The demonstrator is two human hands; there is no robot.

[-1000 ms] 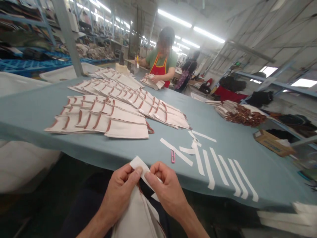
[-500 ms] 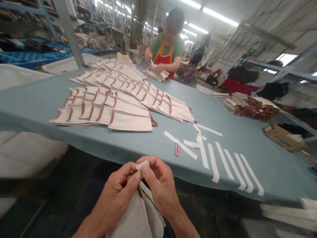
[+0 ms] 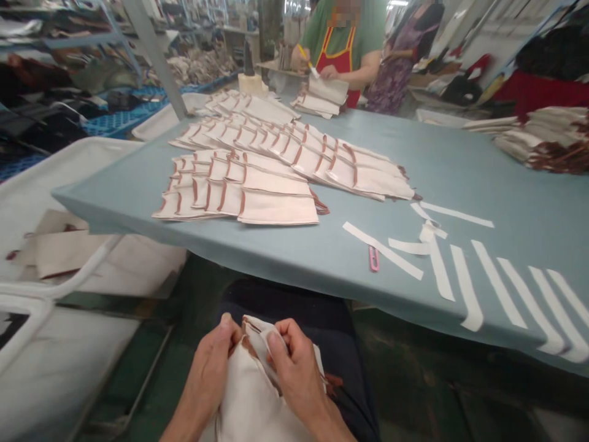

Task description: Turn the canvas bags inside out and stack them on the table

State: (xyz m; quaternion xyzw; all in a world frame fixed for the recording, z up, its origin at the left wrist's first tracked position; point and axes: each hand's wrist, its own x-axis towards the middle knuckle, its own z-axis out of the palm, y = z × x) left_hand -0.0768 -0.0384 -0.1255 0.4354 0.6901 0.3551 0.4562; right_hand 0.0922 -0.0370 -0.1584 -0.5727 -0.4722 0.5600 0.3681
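A cream fabric pouch point(image 3: 251, 396) with brown edging hangs over my lap, its opening spread apart between my hands. My left hand point(image 3: 209, 362) pinches the rim at one side. Across the opening, my right hand point(image 3: 294, 365) grips the other edge with thumb and bent fingers. A brown cord or tie shows at the pouch's right side, below my right hand. The pouch's inside is mostly hidden. On the table beyond lie several white strips point(image 3: 464, 288) and a pink-handled small tool point(image 3: 373, 259).
Overlapping rows of cream pouches point(image 3: 278, 205) cover the left part of the blue-green table point(image 3: 221, 242). A co-worker in a red apron point(image 3: 338, 61) handles pouches across it. White bins point(image 3: 99, 261) stand at left; another pouch pile point(image 3: 547, 138) lies far right.
The view has tilted down and turned left. My hands have drawn apart, holding the pouch's opening wide. The small white piece pinched between my fingers before is no longer visible.
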